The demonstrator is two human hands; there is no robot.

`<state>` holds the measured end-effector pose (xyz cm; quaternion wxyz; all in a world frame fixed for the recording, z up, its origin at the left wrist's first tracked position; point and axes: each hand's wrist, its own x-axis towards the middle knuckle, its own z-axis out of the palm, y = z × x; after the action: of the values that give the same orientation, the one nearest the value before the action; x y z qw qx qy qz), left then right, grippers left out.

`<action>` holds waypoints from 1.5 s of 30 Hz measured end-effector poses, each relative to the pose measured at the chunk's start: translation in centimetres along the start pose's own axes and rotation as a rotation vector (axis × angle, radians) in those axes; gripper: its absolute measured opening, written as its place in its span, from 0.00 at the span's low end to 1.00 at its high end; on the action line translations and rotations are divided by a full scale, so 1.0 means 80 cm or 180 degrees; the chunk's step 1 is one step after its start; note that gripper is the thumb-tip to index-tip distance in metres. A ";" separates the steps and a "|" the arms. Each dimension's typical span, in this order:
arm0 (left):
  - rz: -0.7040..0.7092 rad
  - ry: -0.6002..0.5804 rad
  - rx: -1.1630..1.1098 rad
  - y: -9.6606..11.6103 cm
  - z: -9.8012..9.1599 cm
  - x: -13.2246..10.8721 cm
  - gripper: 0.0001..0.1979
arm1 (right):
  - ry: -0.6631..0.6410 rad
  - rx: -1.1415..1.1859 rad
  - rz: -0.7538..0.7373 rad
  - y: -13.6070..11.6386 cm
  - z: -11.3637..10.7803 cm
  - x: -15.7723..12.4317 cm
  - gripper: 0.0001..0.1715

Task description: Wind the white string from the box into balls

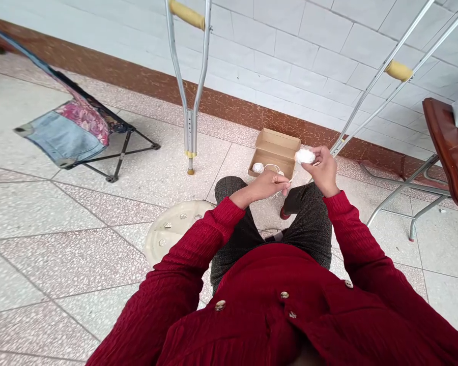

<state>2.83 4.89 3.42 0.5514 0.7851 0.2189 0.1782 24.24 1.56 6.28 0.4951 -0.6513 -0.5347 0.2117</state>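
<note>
Thread ball, white and fluffy, sits pinched at the fingertips of my right hand, raised above my right knee and just right of the cardboard box. I hold it up high, fingers closed round it, so the strand can run free off its side.

My left hand is lower, in front of the box's near edge, fingers curled together. A pale strand seems to pass through that hand toward the ball; how firmly I have it I cannot tell, the fingers hide it.

Box lies open on the floor between my knees and the wall, flap folded back. A second, smaller white ball rests at the box's left corner, thread trailing from it along the box front.

Left of the box, one crutch leans upright against the wall. Right of the box, a second crutch slants against the wall, beside a wooden seat on a metal frame. Nearer to me than the box, on its left, a round cream stool top shows beside my left leg. Far left of the box, a folding fabric chair.
</note>
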 end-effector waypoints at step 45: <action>-0.0841 0.1404 0.0608 -0.111 0.007 0.012 0.14 | -0.0542 0.2595 0.0525 -0.100 -0.034 -0.023 0.18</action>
<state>2.62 7.60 -5.08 0.4323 0.7404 0.4500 0.2500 21.92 -1.75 13.98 0.6476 -0.4229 -0.3924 0.4978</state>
